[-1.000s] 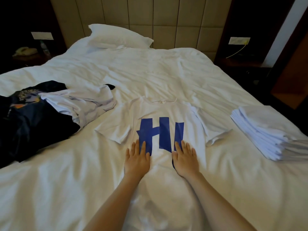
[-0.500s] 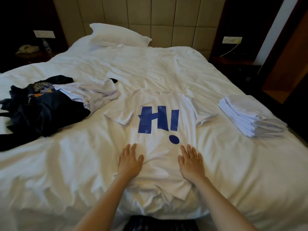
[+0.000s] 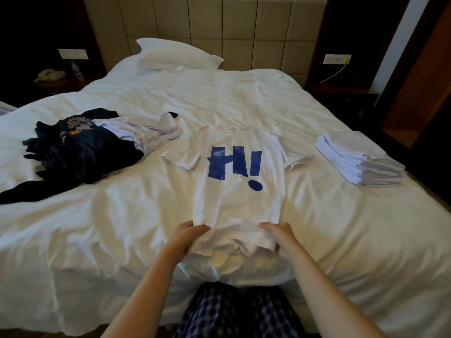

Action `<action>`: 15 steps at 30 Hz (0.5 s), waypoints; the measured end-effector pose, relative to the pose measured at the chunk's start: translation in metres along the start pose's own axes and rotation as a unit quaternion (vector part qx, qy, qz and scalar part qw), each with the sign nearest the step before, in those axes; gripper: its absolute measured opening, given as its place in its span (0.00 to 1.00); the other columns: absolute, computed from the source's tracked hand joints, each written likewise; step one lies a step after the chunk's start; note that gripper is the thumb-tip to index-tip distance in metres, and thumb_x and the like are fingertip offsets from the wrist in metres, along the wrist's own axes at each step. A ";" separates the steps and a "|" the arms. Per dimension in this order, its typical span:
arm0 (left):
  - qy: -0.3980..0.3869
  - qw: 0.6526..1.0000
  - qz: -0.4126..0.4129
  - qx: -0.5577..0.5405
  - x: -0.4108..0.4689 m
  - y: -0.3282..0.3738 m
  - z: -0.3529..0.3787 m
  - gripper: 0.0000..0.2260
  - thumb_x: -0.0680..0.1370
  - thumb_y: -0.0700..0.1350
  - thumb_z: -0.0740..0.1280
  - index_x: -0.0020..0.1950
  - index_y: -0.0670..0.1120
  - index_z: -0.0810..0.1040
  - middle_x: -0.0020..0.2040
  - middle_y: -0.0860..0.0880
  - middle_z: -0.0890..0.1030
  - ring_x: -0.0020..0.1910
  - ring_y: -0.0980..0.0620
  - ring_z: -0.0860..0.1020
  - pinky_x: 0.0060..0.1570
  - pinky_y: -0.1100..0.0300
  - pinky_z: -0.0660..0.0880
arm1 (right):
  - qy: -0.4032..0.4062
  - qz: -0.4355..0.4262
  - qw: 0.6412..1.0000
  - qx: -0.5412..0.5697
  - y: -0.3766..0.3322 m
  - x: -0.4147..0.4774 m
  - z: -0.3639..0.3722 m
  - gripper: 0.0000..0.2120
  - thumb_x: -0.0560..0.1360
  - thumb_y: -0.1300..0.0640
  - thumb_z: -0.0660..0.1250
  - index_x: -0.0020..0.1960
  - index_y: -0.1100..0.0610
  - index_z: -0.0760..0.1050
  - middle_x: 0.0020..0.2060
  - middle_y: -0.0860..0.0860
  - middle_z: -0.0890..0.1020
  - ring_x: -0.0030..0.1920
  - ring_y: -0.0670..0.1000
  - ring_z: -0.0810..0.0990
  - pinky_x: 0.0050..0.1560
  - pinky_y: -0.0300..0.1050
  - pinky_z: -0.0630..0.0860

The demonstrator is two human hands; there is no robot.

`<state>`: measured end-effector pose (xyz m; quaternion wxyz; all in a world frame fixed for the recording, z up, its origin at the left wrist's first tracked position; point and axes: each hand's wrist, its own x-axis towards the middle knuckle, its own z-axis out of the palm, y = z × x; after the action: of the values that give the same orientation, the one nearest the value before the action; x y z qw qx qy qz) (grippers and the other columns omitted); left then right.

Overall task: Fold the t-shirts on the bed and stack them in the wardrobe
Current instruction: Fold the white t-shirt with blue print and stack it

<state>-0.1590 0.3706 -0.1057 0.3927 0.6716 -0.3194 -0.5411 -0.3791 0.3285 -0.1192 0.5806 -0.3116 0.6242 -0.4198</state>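
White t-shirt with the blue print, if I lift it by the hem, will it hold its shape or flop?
Probably floppy: the white t-shirt bunches into wrinkles where the left hand and right hand grip its hem. Likely light: thin fabric lying flat. It may drag on the rumpled duvet.
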 end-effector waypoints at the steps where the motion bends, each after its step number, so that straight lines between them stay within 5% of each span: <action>1: 0.007 1.000 0.008 -0.005 -0.002 0.000 0.001 0.04 0.74 0.38 0.70 0.47 0.39 0.78 0.43 0.40 0.81 0.40 0.42 0.80 0.45 0.48 0.79 | 0.022 -0.008 0.999 0.036 -0.002 -0.002 -0.002 0.13 0.73 0.65 0.67 0.58 0.65 0.74 0.47 0.60 0.80 0.39 0.55 0.78 0.37 0.45 0.74; 6: 0.083 0.992 0.057 -0.075 0.000 -0.001 0.006 0.05 0.74 0.43 0.70 0.42 0.43 0.77 0.44 0.41 0.80 0.43 0.42 0.79 0.50 0.44 0.77 | 0.104 -0.081 0.976 0.174 -0.015 -0.010 -0.014 0.06 0.79 0.62 0.61 0.55 0.61 0.74 0.42 0.54 0.77 0.38 0.51 0.75 0.35 0.43 0.72; 9: 0.086 0.978 0.039 -0.187 -0.003 -0.001 0.015 0.04 0.76 0.43 0.68 0.44 0.44 0.77 0.44 0.44 0.79 0.40 0.47 0.78 0.38 0.52 0.77 | 0.155 -0.076 0.955 0.242 -0.015 -0.013 -0.019 0.09 0.76 0.62 0.66 0.56 0.61 0.75 0.44 0.54 0.78 0.39 0.50 0.76 0.41 0.45 0.76; 13: -0.104 0.931 0.084 -0.339 -0.020 -0.006 0.014 0.17 0.70 0.43 0.66 0.58 0.44 0.77 0.47 0.46 0.83 0.42 0.50 0.82 0.36 0.60 0.78 | 0.032 -0.091 0.958 0.271 -0.006 -0.020 -0.029 0.14 0.70 0.69 0.65 0.55 0.60 0.74 0.43 0.55 0.79 0.42 0.54 0.78 0.34 0.42 0.76; 15: -0.146 0.936 0.139 -0.287 -0.027 -0.015 0.013 0.31 0.57 0.41 0.68 0.61 0.43 0.75 0.47 0.46 0.83 0.43 0.50 0.82 0.37 0.61 0.78 | -0.020 -0.100 0.986 0.130 0.004 -0.026 -0.026 0.26 0.60 0.70 0.66 0.58 0.62 0.72 0.45 0.56 0.78 0.44 0.55 0.77 0.33 0.40 0.75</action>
<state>-0.1770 0.3983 -0.1074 0.5891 0.3928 -0.2943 -0.6420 -0.4010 0.3574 -0.1109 0.5836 -0.3032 0.5179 -0.5471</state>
